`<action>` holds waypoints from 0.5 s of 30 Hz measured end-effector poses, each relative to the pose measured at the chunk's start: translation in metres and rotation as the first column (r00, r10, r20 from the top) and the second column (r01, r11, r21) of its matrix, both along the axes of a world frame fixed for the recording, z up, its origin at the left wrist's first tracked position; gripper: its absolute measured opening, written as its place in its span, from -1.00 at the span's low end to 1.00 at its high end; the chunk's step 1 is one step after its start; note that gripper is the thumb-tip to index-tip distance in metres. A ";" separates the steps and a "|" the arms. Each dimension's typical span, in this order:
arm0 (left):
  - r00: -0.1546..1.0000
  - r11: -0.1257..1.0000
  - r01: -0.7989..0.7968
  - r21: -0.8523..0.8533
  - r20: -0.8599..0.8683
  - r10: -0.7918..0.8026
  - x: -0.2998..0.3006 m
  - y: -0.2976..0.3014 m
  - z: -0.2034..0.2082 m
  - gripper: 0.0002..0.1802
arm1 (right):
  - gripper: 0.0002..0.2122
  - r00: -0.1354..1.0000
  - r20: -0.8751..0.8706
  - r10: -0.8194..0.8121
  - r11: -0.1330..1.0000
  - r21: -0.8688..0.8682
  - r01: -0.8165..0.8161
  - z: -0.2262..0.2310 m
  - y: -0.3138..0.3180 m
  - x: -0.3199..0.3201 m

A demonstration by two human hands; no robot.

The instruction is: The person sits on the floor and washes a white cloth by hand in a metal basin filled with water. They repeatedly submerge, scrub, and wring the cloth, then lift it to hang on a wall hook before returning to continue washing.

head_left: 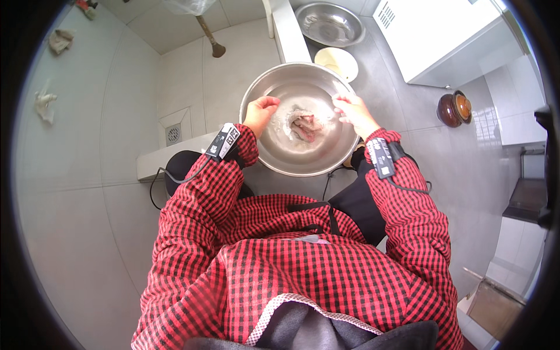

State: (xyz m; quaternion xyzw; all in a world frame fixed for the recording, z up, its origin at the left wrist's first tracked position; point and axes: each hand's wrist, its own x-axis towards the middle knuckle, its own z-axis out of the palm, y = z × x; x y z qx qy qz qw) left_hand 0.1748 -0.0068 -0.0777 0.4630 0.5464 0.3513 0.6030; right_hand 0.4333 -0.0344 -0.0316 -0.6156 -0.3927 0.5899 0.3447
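A wide round metal basin (274,154) sits in front of me, between my knees. On its bottom lies a wet-looking clump of pale grey and pink pieces (304,125); I cannot tell what kind it is. My left hand (262,114) is over the basin's left side, with its thumb and fingers drawn together and nothing showing in them. Across from it, my right hand (353,114) is over the right side, fingers a little apart and pointing inward, holding nothing that I can see. Both hands are apart from the clump.
Behind the basin are a pale yellow round dish (337,63) and another metal basin (330,26). A white cabinet (455,41) stands at the far right, near a brown lidded pot (454,109). A low ledge (153,166) and floor drain (174,134) lie at left.
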 end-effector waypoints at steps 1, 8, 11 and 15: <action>1.000 0.995 -0.031 -0.090 -0.002 0.031 0.001 0.004 -0.008 -0.75 | -0.82 0.986 0.166 0.017 0.997 0.069 -0.029 -0.012 0.005 -0.003; 0.915 0.974 0.199 -0.106 -0.335 -0.224 0.025 0.000 -0.039 -0.35 | -0.78 0.591 0.804 0.066 0.970 0.087 -0.227 -0.090 0.029 -0.037; 0.961 0.917 0.077 -0.391 -0.217 -0.173 0.032 -0.009 -0.044 -0.35 | -0.72 0.654 0.706 0.272 0.953 -0.102 -0.287 -0.100 0.028 -0.062; 0.944 0.880 0.263 -0.396 -0.084 -0.320 0.016 -0.005 -0.045 -0.50 | -0.79 0.930 0.206 0.305 0.950 0.008 -0.313 -0.085 0.024 -0.083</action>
